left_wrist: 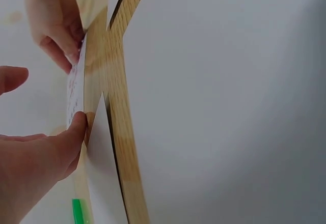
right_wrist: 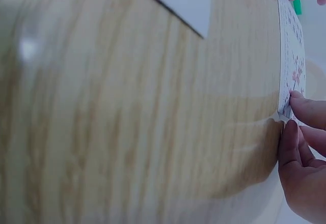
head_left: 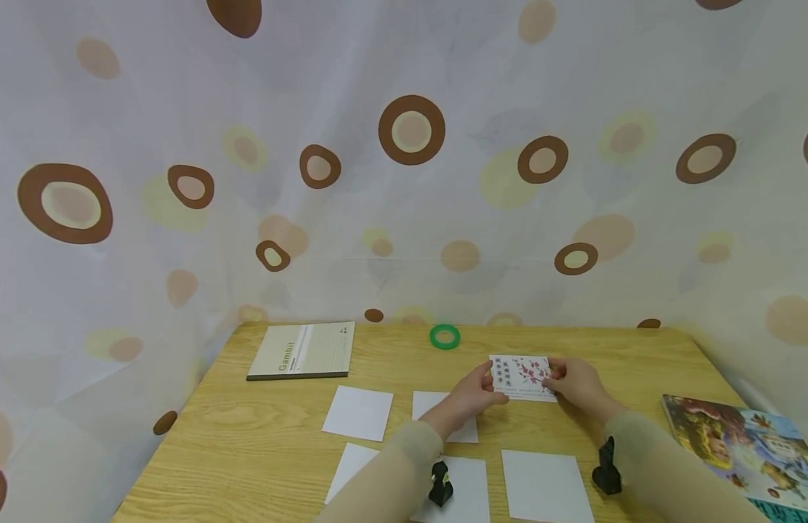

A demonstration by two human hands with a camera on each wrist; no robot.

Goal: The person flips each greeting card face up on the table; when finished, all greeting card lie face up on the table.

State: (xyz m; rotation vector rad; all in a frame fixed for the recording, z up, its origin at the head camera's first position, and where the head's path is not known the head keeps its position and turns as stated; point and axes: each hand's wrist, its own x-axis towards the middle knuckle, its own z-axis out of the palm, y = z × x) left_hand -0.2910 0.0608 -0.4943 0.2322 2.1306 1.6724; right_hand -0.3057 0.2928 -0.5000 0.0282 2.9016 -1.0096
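Note:
A white printed card [head_left: 518, 378], with dark characters and a pink blossom branch, is between the two hands. On its right edge, the right hand [head_left: 577, 383] pinches it between thumb and fingers. Seen from the right wrist, the right hand [right_wrist: 305, 168] has its thumb on the printed face of the card [right_wrist: 293, 56]. The left hand [head_left: 466, 398] is at the card's left edge. In the left wrist view, a fingertip of the left hand [left_wrist: 43, 158] touches the card's end [left_wrist: 76, 89], while another digit stands apart from it.
Several blank white sheets, one of them a square [head_left: 358, 412], lie on the wooden table [head_left: 227, 443]. A green tape roll [head_left: 445, 337] and a notebook [head_left: 302, 350] are farther back. On the right lies a colourful picture book [head_left: 750, 450]. A patterned curtain [head_left: 404, 211] hangs behind.

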